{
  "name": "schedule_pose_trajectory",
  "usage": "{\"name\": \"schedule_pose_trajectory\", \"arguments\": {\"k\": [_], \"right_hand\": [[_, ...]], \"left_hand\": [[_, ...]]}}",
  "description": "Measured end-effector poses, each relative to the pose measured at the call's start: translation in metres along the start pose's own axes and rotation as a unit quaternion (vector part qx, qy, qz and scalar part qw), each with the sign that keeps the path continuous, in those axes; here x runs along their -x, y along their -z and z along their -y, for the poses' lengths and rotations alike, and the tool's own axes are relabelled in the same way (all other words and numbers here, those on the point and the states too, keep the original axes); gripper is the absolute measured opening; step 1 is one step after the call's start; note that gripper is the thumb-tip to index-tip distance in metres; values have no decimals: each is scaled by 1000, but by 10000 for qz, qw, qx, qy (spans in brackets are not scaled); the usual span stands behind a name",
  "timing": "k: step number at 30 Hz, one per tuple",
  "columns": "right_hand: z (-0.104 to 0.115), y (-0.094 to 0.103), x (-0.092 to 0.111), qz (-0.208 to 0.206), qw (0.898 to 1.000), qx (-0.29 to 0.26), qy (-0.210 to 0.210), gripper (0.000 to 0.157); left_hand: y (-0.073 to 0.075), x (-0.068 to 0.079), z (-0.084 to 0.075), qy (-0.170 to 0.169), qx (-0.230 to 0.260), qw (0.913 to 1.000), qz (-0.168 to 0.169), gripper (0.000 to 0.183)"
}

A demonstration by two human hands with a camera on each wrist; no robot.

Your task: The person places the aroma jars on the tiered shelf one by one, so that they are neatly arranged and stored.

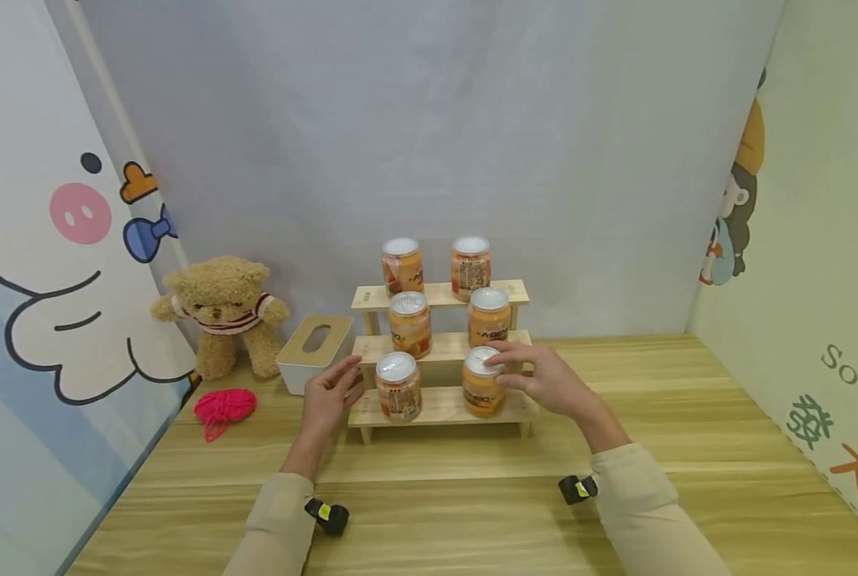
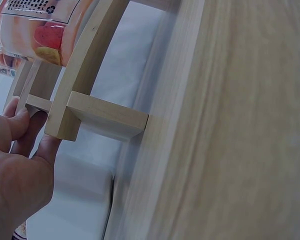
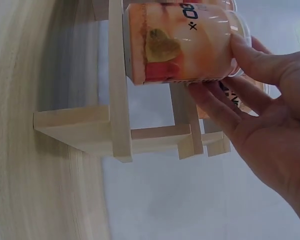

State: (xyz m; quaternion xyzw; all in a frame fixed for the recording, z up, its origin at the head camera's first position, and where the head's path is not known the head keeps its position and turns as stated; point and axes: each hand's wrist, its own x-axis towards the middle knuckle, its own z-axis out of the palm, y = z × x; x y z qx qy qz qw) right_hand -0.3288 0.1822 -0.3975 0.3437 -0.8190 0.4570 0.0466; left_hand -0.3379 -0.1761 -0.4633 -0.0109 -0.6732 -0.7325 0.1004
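A three-step wooden display rack [image 1: 439, 418] holds several fruit jars with orange labels and silvery-white lids, two on each step. My right hand [image 1: 547, 382] holds the right jar [image 1: 483, 396] on the bottom step near its top. In the right wrist view the thumb [image 3: 247, 55] lies against that jar by the lid, other fingers at its side. At the rack's left end is my left hand [image 1: 326, 406], its loosely bent fingers touching the wood in the left wrist view. Beside it, the left bottom-step jar [image 1: 398, 398] stands upright, untouched.
A white tissue box [image 1: 295, 376] with a wooden lid stands just left of the rack. Farther left are a teddy bear [image 1: 220, 320] and a ball of pink yarn [image 1: 225, 408]. Behind the wooden table [image 1: 429, 512] hangs a pale backdrop.
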Motion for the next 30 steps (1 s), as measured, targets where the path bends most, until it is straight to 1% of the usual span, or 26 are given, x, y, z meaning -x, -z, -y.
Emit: {"name": "schedule_pose_trajectory", "arguments": {"k": [6,10,17,26,30], "right_hand": [[3,-6,-2,-310,9993,199,119,20],[1,-10,-3,-393,9990,187,114,20],[-2,-16,-5,-413,9989,-112,212,19],[-5,-26,-9,-446,9970,-506,374,19],[-4,-30,-9,-490,9963,-552,442,20]], "left_hand": [[0,0,-1,-2,35,10000,2,34],[2,2,-2,30,45,10000,28,35],[3,1,-4,88,97,9999,-11,34],[3,1,-5,56,5,10000,-37,34],[3,2,-4,81,-2,9999,-59,34]]}}
